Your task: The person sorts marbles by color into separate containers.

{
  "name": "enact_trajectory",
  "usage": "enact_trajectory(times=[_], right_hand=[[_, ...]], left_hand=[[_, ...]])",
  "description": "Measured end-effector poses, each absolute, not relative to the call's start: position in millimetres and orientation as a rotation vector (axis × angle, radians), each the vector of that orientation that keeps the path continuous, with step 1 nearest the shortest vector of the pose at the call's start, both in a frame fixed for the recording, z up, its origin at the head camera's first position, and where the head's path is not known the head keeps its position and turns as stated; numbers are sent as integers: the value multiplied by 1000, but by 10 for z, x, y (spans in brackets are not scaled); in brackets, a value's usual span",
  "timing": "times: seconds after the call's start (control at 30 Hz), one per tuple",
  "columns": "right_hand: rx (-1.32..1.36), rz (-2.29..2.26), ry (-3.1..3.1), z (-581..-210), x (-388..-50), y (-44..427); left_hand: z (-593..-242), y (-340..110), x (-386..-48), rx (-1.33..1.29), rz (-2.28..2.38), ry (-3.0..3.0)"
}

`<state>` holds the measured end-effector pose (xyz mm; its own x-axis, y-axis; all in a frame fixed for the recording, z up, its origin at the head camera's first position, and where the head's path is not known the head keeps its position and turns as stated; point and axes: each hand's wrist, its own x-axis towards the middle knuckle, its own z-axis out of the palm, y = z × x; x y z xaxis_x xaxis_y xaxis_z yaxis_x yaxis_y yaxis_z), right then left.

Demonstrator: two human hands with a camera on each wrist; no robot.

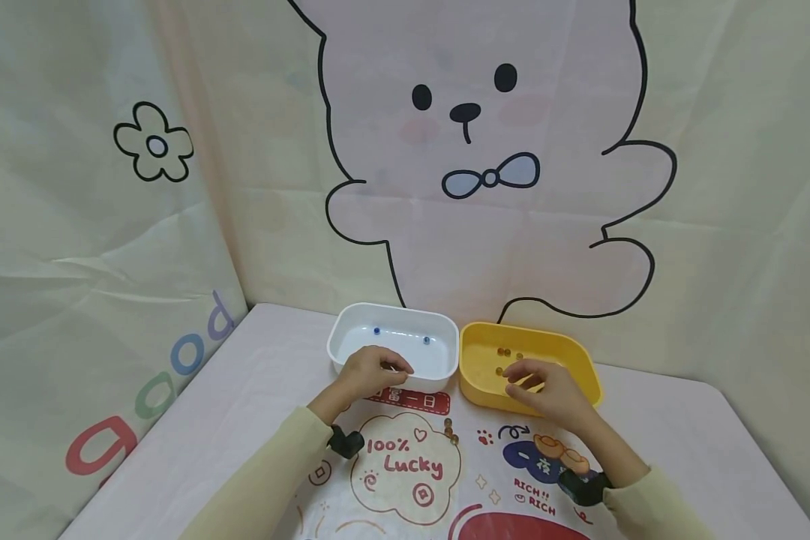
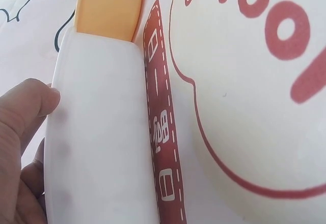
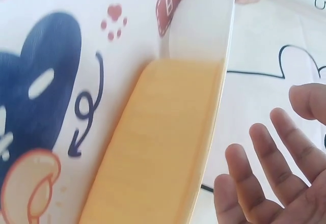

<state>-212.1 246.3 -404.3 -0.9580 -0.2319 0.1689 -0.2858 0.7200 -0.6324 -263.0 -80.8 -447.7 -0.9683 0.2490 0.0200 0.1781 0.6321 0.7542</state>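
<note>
Over the near rim of a white bin (image 1: 439,375), my left hand (image 1: 373,369) has its fingers loosely bent, with a fingertip at the rim in the left wrist view. Nothing shows in its grasp, though some fingertips are hidden. Two small blue beads (image 1: 376,331) lie in that bin. My right hand (image 1: 545,388) hovers above the yellow bin (image 1: 583,358), its fingers spread apart and the palm bare in the right wrist view. Several amber beads (image 1: 508,352) rest inside the yellow bin. A few more beads (image 1: 448,429) lie on the tablecloth in front of the bins.
The two bins stand side by side at the back of the table (image 1: 290,330). A printed tablecloth (image 1: 405,491) covers the table. Behind it hangs a cloth backdrop (image 1: 715,300) with a bear drawing, and another cloth (image 1: 54,300) hangs at the left.
</note>
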Motion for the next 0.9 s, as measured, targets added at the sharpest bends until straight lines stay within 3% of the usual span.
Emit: enact_trajectory(times=[0.9], right_hand=[[399,1261,-3006,-4254,-1904,1974]], left_hand=[[-4464,-805,-2628,356,1255,2763]])
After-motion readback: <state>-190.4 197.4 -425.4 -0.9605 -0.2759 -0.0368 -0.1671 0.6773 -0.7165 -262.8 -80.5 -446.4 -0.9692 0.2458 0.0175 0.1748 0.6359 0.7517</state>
